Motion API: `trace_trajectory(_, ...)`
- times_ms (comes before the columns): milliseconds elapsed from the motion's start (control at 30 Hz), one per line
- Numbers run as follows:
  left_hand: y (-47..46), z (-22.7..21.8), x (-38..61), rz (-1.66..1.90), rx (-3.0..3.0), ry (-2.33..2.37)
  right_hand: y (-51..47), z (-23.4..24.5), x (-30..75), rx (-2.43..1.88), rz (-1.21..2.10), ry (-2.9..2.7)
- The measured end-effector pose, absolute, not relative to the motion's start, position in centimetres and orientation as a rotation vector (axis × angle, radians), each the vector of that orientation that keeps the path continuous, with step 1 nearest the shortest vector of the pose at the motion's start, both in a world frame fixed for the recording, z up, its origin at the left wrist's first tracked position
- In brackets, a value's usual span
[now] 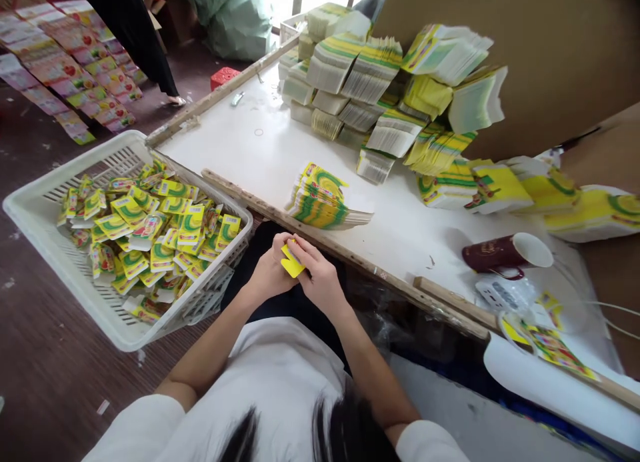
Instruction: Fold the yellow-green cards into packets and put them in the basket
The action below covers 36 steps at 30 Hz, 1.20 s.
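Note:
A small yellow carton (pixel 293 262) with a flap showing is held over my lap. My left hand (pixel 273 269) grips it from the left, its fingers curled round it. On the other side my right hand (pixel 319 272) has its fingers closed on the same carton, hiding most of its printed face. Just beyond my hands, on the table's near edge, lies a fanned stack of flat green and yellow cartons (pixel 323 199). To my left a white plastic basket (pixel 127 339) contains many folded cartons (pixel 190 225) of the same print, lying loosely in a heap.
Bundles of flat cartons (pixel 335 62) are piled on the white table (pixel 235 139). A maroon mug (pixel 493 254) lies on its side at the right, near a white power strip (pixel 500 292). Another person's leg (pixel 135 35) and a red stool (pixel 225 77) are beyond the basket.

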<state>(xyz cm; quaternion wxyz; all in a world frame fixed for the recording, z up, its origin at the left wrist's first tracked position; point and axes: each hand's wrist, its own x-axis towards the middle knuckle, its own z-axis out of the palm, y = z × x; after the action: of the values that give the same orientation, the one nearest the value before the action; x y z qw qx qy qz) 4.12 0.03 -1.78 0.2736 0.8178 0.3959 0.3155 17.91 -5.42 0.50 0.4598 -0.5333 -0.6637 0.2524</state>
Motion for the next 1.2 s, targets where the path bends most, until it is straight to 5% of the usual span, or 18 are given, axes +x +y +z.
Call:
trace_trajectory(300, 0.8, 0.6, 1.8, 0.970, 2.128, 1.173, -4.1, 0.4, 19.1, -1.366, 0.439, -1.533)
trace_trajectory(900, 2.9, 1.9, -1.8, 0.832, 2.200, 1.358, -2.1, 2.3, 20.9, -1.302, 0.661, -1.526)
trace_trajectory(1067, 5.2, 1.4, -8.4, 1.057, 2.075, 2.050, 2.0, 4.1, 25.4, -1.641, 0.167, -1.407)
trace_trajectory(1200, 5.0, 0.7, -8.0, 1.036, 2.097, 1.837, 5.0, 3.4, 27.3, -1.975, 0.159, -1.458)
